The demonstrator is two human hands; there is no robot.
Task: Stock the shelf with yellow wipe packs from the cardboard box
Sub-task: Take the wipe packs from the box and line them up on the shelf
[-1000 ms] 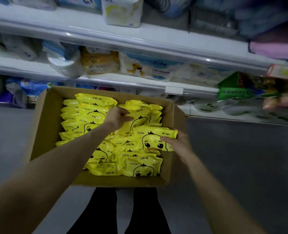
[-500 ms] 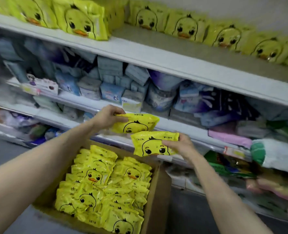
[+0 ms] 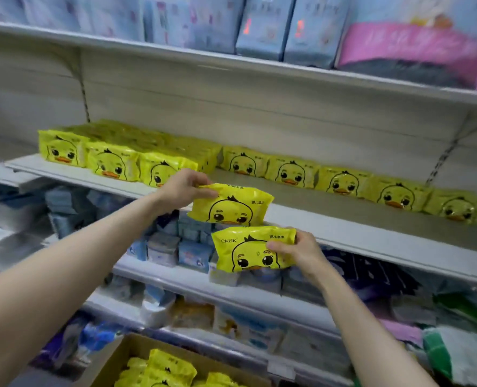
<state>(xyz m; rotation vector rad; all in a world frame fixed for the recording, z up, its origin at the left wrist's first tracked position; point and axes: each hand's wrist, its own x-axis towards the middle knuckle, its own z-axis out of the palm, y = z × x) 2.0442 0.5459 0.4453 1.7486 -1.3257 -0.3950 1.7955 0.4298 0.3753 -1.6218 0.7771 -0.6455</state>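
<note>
My left hand [image 3: 183, 188] pinches the top left edge of a yellow wipe pack with a duck face [image 3: 231, 206], held in front of the white shelf [image 3: 343, 233]. Just below it, my right hand [image 3: 298, 252] grips a second yellow duck pack [image 3: 248, 250] by its right end. On that shelf, yellow packs stand stacked at the left [image 3: 114, 160] and in a single row along the back to the right [image 3: 340, 182]. The cardboard box [image 3: 125, 356] with several more yellow packs [image 3: 167, 370] sits at the bottom edge.
The shelf's front half to the right of my hands is bare. Blue and pink packages [image 3: 287, 26] fill the shelf above. Blue and white packs [image 3: 173, 247] crowd the shelf below, with more goods and a green bag [image 3: 461, 356] lower down.
Both hands took a yellow pack out of the box and lifted them up to the level of the shelf with the yellow packs. The view tilted up; the box dropped to the bottom edge.
</note>
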